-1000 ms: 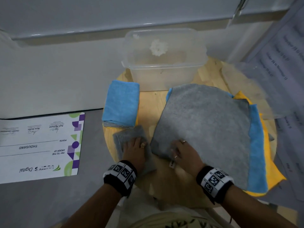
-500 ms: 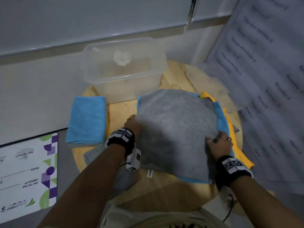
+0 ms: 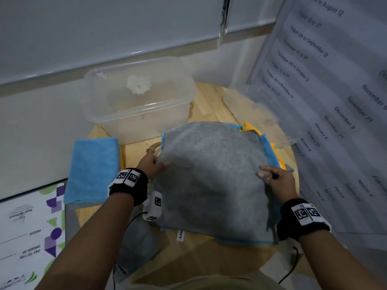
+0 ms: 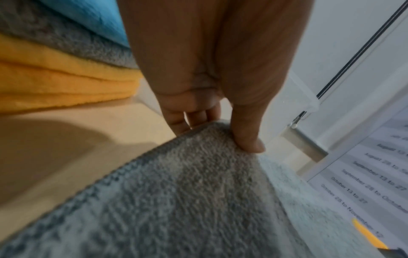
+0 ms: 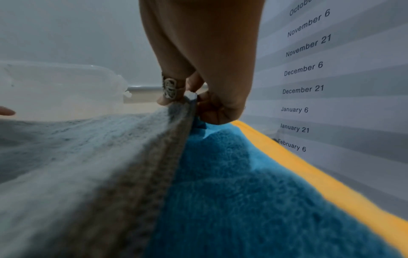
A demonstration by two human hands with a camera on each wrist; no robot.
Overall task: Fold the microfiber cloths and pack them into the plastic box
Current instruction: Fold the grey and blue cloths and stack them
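Observation:
A large grey cloth (image 3: pixel 211 174) lies spread on top of a blue cloth (image 3: pixel 272 155) and a yellow cloth (image 3: pixel 249 126) on the round wooden table (image 3: pixel 209 101). My left hand (image 3: pixel 152 162) pinches the grey cloth's left edge (image 4: pixel 209 139), thumb on top and fingers under it. My right hand (image 3: pixel 272 178) pinches its right edge (image 5: pixel 187 104), raised off the blue cloth (image 5: pixel 243 192). The clear plastic box (image 3: pixel 138 97) stands behind the cloths, open. A folded stack topped by a blue cloth (image 3: pixel 92 170) sits at the left; the left wrist view shows its yellow and grey layers (image 4: pixel 66 83).
A small folded grey cloth (image 3: pixel 140 243) lies near the table's front left under my left forearm. A clear plastic lid (image 3: pixel 261 114) rests at the back right. A printed date sheet (image 3: pixel 335 101) leans on the right. A printed card (image 3: pixel 27 231) lies at the left.
My left hand left the small folded grey cloth and took the big grey cloth's left edge. My right hand went from its near corner to its right edge and lifted it.

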